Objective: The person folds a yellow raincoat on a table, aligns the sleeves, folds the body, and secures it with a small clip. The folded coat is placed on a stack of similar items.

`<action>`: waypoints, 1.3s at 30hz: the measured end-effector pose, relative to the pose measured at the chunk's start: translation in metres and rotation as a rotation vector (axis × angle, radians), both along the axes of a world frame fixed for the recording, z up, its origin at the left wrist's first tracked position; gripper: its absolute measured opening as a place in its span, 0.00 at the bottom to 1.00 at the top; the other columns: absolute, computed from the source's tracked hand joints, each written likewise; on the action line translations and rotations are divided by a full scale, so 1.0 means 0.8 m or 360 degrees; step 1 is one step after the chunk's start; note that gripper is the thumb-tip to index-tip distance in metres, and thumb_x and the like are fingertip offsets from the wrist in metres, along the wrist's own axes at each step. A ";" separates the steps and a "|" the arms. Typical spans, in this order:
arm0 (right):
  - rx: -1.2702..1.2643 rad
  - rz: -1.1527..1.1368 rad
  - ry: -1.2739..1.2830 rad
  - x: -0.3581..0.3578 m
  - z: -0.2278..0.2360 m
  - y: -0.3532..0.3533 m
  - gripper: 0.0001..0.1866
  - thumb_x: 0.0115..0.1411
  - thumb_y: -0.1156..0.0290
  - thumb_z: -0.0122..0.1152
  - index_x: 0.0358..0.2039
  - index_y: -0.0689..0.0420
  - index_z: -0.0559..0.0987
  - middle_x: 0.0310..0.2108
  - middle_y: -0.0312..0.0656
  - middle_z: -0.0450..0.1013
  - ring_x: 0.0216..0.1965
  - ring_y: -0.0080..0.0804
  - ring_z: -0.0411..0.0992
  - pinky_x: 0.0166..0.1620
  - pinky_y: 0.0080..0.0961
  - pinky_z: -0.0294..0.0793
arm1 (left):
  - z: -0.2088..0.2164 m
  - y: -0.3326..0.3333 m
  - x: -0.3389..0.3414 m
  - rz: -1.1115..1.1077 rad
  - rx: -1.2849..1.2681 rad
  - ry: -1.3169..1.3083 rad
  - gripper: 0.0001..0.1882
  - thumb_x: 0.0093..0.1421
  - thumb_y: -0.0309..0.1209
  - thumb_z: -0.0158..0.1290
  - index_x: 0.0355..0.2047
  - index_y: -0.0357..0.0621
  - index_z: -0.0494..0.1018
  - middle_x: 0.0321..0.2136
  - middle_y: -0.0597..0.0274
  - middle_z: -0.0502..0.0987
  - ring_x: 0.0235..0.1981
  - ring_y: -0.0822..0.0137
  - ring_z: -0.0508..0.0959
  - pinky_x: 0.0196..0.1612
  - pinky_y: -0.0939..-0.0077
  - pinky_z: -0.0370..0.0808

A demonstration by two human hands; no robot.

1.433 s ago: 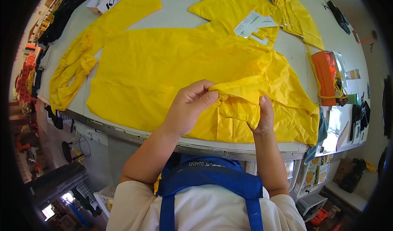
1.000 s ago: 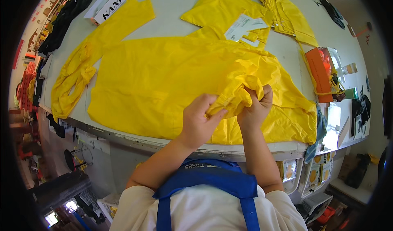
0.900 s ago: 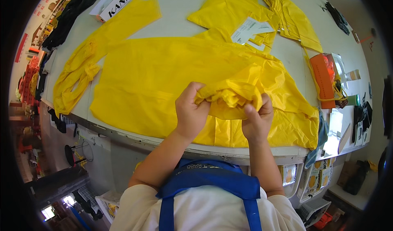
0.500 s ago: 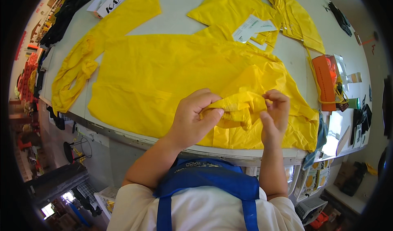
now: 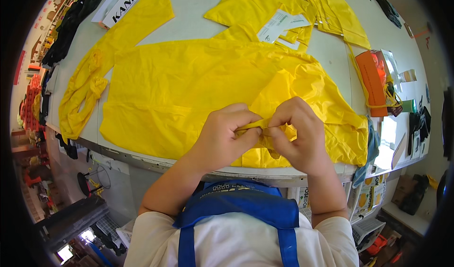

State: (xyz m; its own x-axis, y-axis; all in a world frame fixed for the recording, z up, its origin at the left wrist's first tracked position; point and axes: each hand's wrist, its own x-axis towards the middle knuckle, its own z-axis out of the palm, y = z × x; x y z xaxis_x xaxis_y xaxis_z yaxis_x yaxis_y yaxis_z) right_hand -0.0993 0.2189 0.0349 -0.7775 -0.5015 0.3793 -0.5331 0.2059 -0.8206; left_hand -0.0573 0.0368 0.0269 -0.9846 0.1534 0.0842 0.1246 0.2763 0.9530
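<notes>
A large yellow garment [image 5: 179, 87] lies spread over the near part of the table, smooth at left and crumpled at right. Above its front edge my left hand [image 5: 227, 134] pinches a gathered edge of the yellow fabric between thumb and fingers. Close beside it, my right hand [image 5: 295, 134] pinches the same edge, its fingertips almost touching the left thumb. A short narrow strip of fabric shows stretched between both hands. More of the bunched fabric hangs below them, partly hidden by the fingers.
Yellow sleeve-like pieces [image 5: 75, 96] lie at left, below a white box [image 5: 118, 4]. Folded yellow garments [image 5: 331, 11] and white printed cards [image 5: 279, 26] sit at the back. An orange box [image 5: 371, 85] stands at right, near a blue cloth [image 5: 372, 144]. Black gloves [image 5: 71, 26] lie far left.
My right hand has moved left toward my left hand and now pinches the fabric edge. The opened-out gathered fabric has narrowed to a strip between them. The whole view has shifted slightly.
</notes>
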 end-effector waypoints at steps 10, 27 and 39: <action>0.0035 -0.0068 0.0311 0.008 -0.009 0.017 0.11 0.43 0.81 0.66 0.30 0.58 0.78 0.27 0.42 0.70 0.29 0.35 0.69 0.32 0.26 0.69 | 0.004 0.013 0.000 -0.0080 0.0057 -0.0062 0.05 0.50 0.22 0.54 0.30 0.34 0.75 0.20 0.60 0.68 0.21 0.69 0.68 0.24 0.77 0.63; 0.1498 -0.1989 -0.1094 -0.027 -0.197 0.476 0.24 0.52 0.60 0.63 0.50 0.53 0.73 0.51 0.49 0.69 0.54 0.48 0.65 0.52 0.41 0.65 | -0.027 0.036 0.000 -0.0034 -0.0217 -0.0337 0.03 0.49 0.20 0.52 0.25 0.31 0.73 0.19 0.64 0.63 0.21 0.74 0.63 0.25 0.79 0.59; 0.0810 -0.1731 -0.0610 0.050 -0.174 0.392 0.08 0.56 0.75 0.55 0.37 0.60 0.74 0.30 0.49 0.75 0.32 0.48 0.74 0.34 0.36 0.73 | -0.067 0.075 -0.012 -0.0091 -0.0316 -0.0452 0.03 0.52 0.19 0.52 0.27 0.30 0.72 0.21 0.63 0.66 0.23 0.73 0.65 0.27 0.80 0.61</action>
State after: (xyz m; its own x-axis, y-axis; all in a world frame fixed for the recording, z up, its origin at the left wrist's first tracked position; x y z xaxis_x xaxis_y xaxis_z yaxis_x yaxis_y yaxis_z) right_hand -0.0594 0.5326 -0.1041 -0.8964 0.4432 -0.0088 0.3644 0.7255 -0.5838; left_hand -0.0672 0.0965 -0.0270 -0.9538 0.1947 -0.2289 -0.1173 0.4601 0.8801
